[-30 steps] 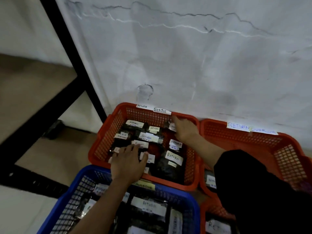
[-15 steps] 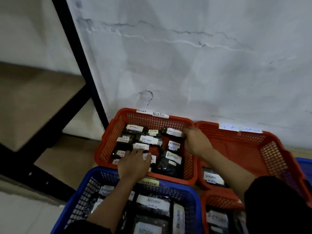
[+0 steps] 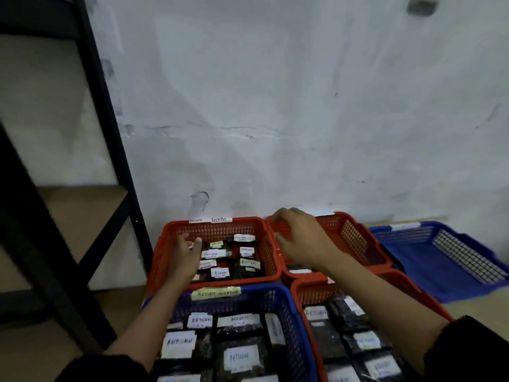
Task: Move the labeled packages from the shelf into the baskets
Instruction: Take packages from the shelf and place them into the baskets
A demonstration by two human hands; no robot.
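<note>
Shelf (image 3: 91, 216): bare where we see it. Far-left orange basket (image 3: 165, 252): labeled packages (image 3: 243, 261) inside; our left hand (image 3: 186, 257) rests among them, fingers half curled, hold unclear. Blue basket (image 3: 289, 307): full. Our right hand (image 3: 303, 238), loosely open, holds nothing above the second orange basket (image 3: 355, 238). Risk: stirring could flip labels face-down. Handwriting blurred; near baskets cropped.

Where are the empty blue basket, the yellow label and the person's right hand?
empty blue basket (image 3: 407, 245): head view, bare floor.
yellow label (image 3: 216, 293): head view, middle of the strip.
right hand (image 3: 304, 238): head view, back of hand.
</note>
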